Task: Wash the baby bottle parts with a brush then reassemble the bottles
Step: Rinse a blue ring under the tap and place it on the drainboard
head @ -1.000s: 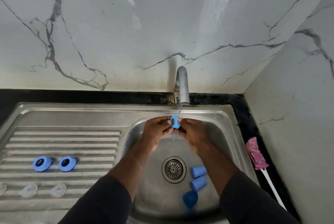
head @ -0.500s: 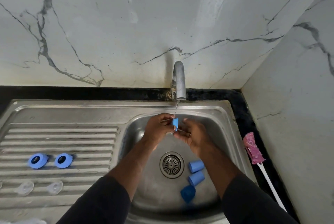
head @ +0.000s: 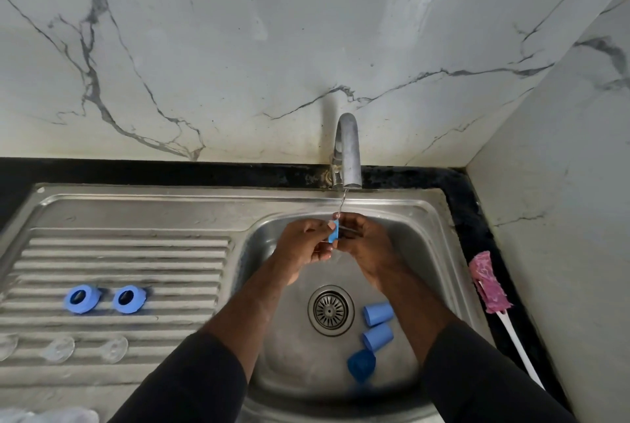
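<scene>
Under the thin water stream from the tap (head: 347, 153), my left hand (head: 303, 248) and my right hand (head: 366, 245) together pinch a small blue bottle ring (head: 334, 231), held edge-on between the fingertips. Three blue caps (head: 377, 313) lie in the sink basin (head: 283, 337) to the right of the drain (head: 329, 310). Two more blue rings (head: 81, 299) sit on the drainboard (head: 119, 252), with clear teats (head: 114, 349) in a row below them. The pink-headed bottle brush (head: 489, 286) lies on the black counter at the right.
Marble walls close the back and right sides. The black counter edge (head: 477, 218) runs narrow between the sink and the right wall. Something pale shows at the bottom left corner (head: 51, 417).
The blue ring has turned from face-on to edge-on between my fingers under the stream. My right hand has closed in on it again after opening slightly.
</scene>
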A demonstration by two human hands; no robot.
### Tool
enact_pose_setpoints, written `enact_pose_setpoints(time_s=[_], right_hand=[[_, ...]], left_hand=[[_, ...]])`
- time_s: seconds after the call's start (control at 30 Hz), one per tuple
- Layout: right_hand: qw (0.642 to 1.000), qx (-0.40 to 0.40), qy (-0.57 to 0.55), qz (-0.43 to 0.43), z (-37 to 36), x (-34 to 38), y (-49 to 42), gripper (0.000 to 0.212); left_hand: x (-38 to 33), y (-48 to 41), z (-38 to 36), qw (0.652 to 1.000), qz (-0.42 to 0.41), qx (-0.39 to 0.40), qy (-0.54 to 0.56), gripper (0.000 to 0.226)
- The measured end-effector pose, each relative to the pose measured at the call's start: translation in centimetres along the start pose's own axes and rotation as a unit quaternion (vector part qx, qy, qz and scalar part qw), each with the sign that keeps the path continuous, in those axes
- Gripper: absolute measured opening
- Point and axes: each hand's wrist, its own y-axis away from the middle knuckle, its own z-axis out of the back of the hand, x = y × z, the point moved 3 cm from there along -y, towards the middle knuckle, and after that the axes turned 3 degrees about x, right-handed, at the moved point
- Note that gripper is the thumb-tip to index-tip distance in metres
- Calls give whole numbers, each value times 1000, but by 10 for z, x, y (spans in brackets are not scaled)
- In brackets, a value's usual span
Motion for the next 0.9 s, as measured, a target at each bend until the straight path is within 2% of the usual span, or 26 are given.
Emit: enact_pose_setpoints(time_s=[0.07, 0.13, 0.2, 0.33, 0.47, 0.67, 0.77, 0.9], right_hand=[[1000, 5, -22, 3, 2, 1, 1, 49], [996, 1, -87, -12, 4, 4, 2, 35], [989, -7, -139, -46, 5, 6, 3, 18], [992, 13, -93, -84, 1, 4, 3, 27], [990, 5, -123, -76, 1, 4, -1, 29], [988, 4, -143, -62, -6, 2, 1, 33], [984, -36, -165, -63, -4, -1, -1, 26], [976, -45, -190, -92, -4, -12, -2, 21]], left_hand=[[-3, 0, 1, 1000, -8, 6, -1, 24], [-5, -2, 2, 999, -36, 14, -17, 26], [-5, -3, 4, 996, -72, 18, -50, 38], [-8, -6, 5, 988, -108, 20, -112, 50], [-5, -11, 8, 982, -124, -1, -140, 51], [-1, -12, 11, 968, -141, -37, -204, 41], [0, -10, 9, 963, -157, -41, -216, 38], [1, -10, 7, 952, -156, -48, -259, 32]])
